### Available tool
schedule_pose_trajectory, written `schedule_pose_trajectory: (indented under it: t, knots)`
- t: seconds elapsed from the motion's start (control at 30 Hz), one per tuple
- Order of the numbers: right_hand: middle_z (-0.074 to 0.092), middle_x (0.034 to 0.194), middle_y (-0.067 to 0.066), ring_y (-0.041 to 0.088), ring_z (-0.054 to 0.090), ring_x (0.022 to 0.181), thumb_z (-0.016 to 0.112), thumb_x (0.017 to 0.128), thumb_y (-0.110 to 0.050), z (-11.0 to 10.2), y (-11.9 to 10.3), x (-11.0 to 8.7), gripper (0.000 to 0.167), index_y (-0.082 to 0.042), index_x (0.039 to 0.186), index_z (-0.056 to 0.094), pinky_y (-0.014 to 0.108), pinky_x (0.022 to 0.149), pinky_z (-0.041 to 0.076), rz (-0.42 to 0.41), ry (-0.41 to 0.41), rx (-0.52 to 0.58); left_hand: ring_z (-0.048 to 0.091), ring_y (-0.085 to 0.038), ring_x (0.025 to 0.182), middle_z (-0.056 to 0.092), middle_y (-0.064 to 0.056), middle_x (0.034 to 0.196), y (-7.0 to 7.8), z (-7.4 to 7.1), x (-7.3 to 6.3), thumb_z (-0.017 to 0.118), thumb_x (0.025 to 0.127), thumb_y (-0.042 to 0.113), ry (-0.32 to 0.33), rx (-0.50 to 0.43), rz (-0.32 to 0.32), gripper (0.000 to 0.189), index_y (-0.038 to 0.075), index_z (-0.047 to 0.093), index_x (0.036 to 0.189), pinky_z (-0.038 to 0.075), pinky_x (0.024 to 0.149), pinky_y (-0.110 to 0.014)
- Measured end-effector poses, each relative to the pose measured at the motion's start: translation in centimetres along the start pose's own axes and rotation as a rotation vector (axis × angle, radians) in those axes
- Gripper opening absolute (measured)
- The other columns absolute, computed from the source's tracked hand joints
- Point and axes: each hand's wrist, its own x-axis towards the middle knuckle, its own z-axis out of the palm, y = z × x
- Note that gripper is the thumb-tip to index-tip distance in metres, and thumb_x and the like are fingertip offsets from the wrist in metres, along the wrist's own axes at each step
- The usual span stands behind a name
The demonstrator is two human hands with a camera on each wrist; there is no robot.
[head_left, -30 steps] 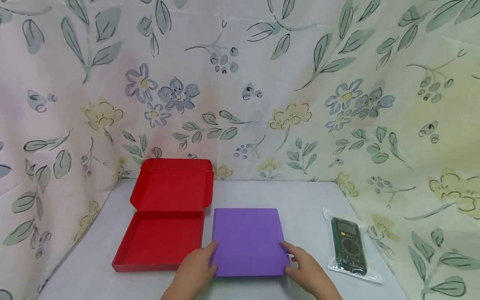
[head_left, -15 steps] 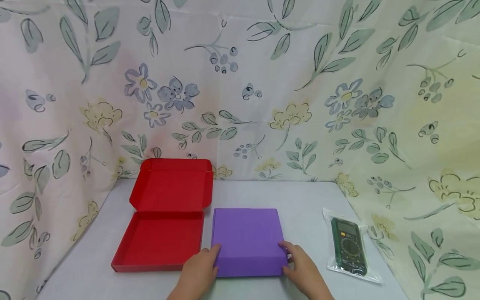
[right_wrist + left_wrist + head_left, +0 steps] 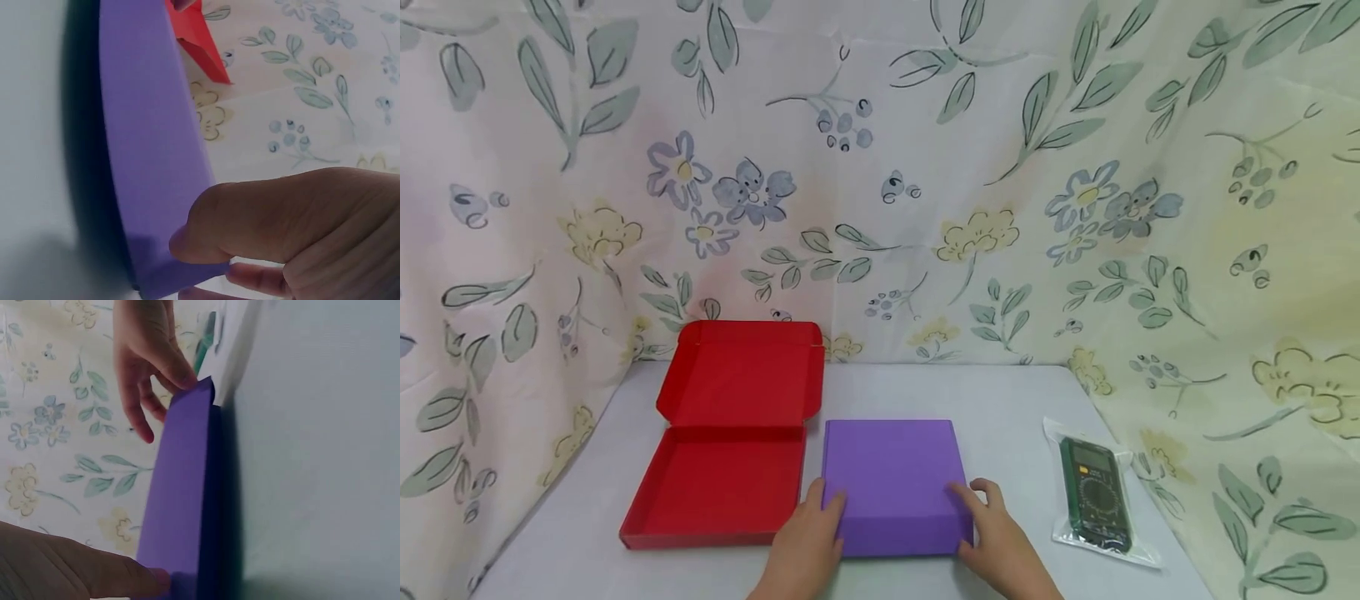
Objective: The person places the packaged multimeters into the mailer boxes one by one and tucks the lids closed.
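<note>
A person's two hands grip the near corners of a purple box (image 3: 891,475) at the middle of a white bench (image 3: 917,387), in front of a flowered cloth (image 3: 850,292). The left hand (image 3: 805,537) pinches one corner and the right hand (image 3: 1003,537) the other, both thumbs on the front panel (image 3: 906,535), with fingers at the sides and top. To the left, an open red box (image 3: 722,487) stands with its lid raised; to the right, well apart, lies a dark multimeter (image 3: 1097,492) in a clear bag (image 3: 1150,554).

From where I stand, the front panel looks the likeliest trouble spot: thumbs pressing harder on one side than the other could crease the thin board or skew a corner. Whether that panel is fully tucked in cannot be made out. The left hand also works close beside the red box, and an outward swing of the knuckles might nudge it. Should one hand lose its pinch, the purple box would probably twist on the bench.
</note>
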Motion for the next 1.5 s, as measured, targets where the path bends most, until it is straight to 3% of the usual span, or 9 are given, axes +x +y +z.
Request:
schedule_pose_trajectory:
  t: [0.17, 0.47, 0.87, 1.23, 1.5]
  knots:
    - [0.047, 0.133, 0.011, 0.019, 0.061, 0.089, 0.078, 0.068, -0.001, 1.1, 0.3, -0.3, 0.074, -0.017, 0.138, 0.061, 0.034, 0.072, 0.053, -0.033, 0.048, -0.011, 0.066, -0.040, 0.106, 0.050, -0.029, 0.134, -0.2, 1.0, -0.1, 0.086, 0.079, 0.010, -0.032, -0.030, -0.043, 0.057, 0.001, 0.065, 0.131, 0.059, 0.076, -0.052]
    - [0.049, 0.129, 0.012, 0.018, 0.061, 0.087, 0.083, 0.068, 0.000, 1.3, 0.2, 0.1, 0.067, -0.017, 0.130, 0.064, 0.037, 0.073, 0.055, -0.032, 0.079, -0.036, 0.066, -0.038, 0.102, 0.047, -0.030, 0.135, -0.5, 1.5, 0.1, 0.084, 0.082, 0.009, -0.024, -0.034, -0.042, 0.054, 0.002, 0.062, 0.131, 0.059, 0.076, -0.052]
    - [0.052, 0.122, 0.010, 0.016, 0.060, 0.079, 0.086, 0.065, 0.001, 2.1, 0.4, 0.4, 0.060, -0.019, 0.119, 0.071, 0.035, 0.069, 0.054, -0.044, 0.175, -0.075, 0.064, -0.031, 0.087, 0.048, -0.026, 0.128, -0.3, 2.2, 0.5, 0.084, 0.082, 0.010, -0.038, -0.003, -0.059, 0.042, 0.008, 0.062, 0.118, 0.061, 0.073, -0.047]
    - [0.057, 0.113, 0.003, 0.013, 0.057, 0.071, 0.090, 0.056, 0.003, 3.2, 1.5, 0.6, 0.057, -0.021, 0.106, 0.077, 0.031, 0.061, 0.051, -0.101, 0.351, -0.069, 0.057, -0.023, 0.075, 0.048, -0.017, 0.105, -0.8, 3.5, 0.6, 0.080, 0.081, 0.004, 0.080, 0.042, 0.021, 0.029, 0.009, 0.062, 0.103, 0.056, 0.061, -0.038]
    - [0.059, 0.111, 0.003, 0.014, 0.059, 0.073, 0.090, 0.054, 0.003, 3.3, 1.8, 1.2, 0.052, -0.019, 0.100, 0.079, 0.034, 0.062, 0.052, -0.095, 0.363, -0.069, 0.057, -0.025, 0.070, 0.048, -0.018, 0.103, -0.9, 3.6, 0.9, 0.080, 0.078, 0.001, 0.149, 0.039, 0.043, 0.031, 0.010, 0.059, 0.098, 0.052, 0.054, -0.039]
